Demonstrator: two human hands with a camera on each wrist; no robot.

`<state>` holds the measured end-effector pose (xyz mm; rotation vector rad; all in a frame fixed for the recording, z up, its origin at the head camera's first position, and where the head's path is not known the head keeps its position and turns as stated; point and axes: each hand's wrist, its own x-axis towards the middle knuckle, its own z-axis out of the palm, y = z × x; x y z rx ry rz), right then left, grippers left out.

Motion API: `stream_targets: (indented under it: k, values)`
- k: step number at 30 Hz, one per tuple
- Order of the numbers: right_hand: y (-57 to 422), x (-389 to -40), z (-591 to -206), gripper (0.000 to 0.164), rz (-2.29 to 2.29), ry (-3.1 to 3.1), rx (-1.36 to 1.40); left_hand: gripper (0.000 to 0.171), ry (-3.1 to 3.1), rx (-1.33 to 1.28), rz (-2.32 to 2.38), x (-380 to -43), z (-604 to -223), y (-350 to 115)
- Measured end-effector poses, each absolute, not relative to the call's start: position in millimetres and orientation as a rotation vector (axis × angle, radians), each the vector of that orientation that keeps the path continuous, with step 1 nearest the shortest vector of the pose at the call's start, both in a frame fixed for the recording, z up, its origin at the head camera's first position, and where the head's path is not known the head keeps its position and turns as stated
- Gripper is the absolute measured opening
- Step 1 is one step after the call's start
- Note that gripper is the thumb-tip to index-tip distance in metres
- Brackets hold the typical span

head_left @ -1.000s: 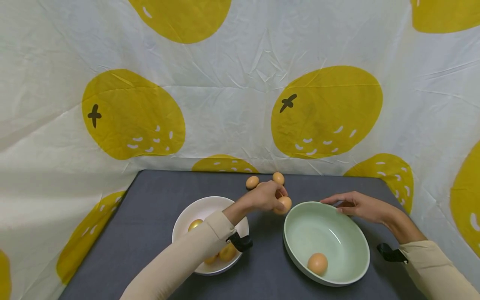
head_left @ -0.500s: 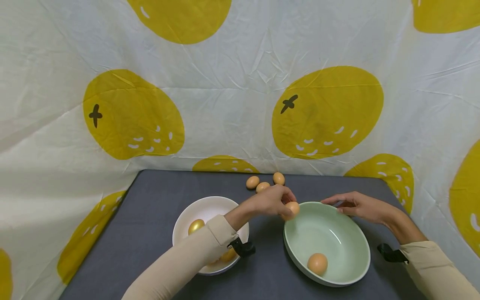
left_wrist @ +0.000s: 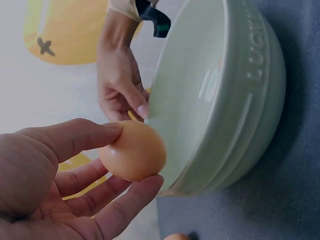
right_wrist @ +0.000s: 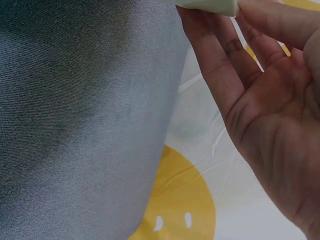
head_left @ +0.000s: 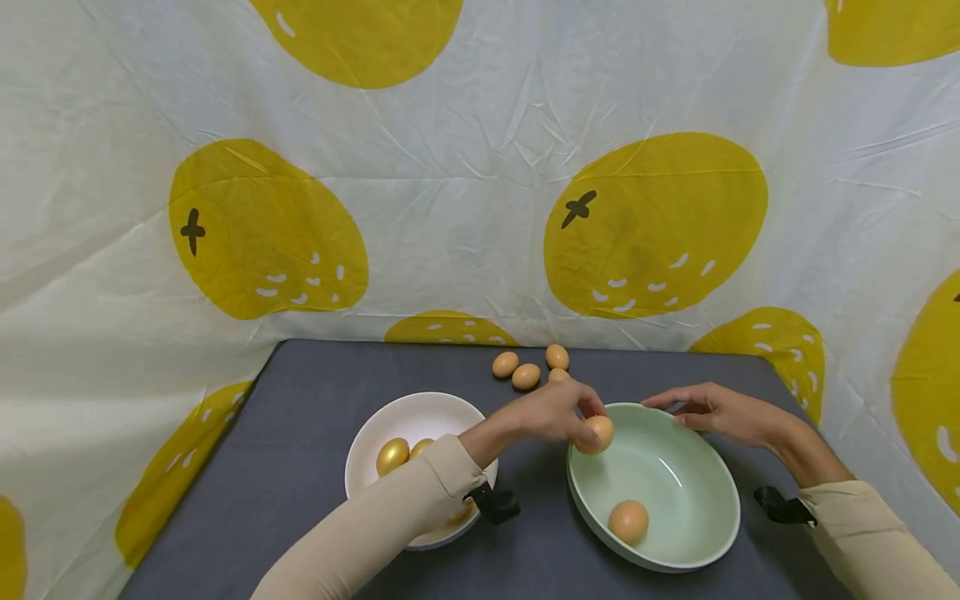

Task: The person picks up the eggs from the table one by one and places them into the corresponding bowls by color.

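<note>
My left hand [head_left: 555, 410] pinches a brown egg [head_left: 597, 435] between thumb and fingertips, above the left rim of the pale green bowl [head_left: 686, 467]. The left wrist view shows this egg [left_wrist: 134, 151] close up, with the bowl [left_wrist: 200, 100] just beyond it. Another brown egg [head_left: 628, 522] lies inside the bowl near its front left. At the bowl's far right rim, my right hand [head_left: 731, 414] pinches the edge, thumb on one side and fingers on the other. In the right wrist view, only a small piece of the rim [right_wrist: 215, 6] shows between the fingers.
A white bowl [head_left: 375, 410] with several golden eggs [head_left: 392, 456] stands at the left, partly hidden by the left sleeve. Several brown eggs [head_left: 526, 377] lie at the table's back edge, before a lemon-print cloth [head_left: 450, 233]. Dark grey cloth covers the table [head_left: 300, 433].
My left hand has carried the egg rightward and toward me, from beside the green bowl to over its rim. The egg inside has shifted slightly left. My right hand stays put.
</note>
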<state>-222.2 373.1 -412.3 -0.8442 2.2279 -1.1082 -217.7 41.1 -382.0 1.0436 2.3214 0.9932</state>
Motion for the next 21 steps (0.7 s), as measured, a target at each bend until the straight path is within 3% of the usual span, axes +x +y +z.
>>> stream_targets:
  k: [21]
  values:
    - [375, -222, -415, 0.044, -1.107, 2.245, -0.814, 0.032, 2.334, 1.131, 0.787, -210, -399, 66]
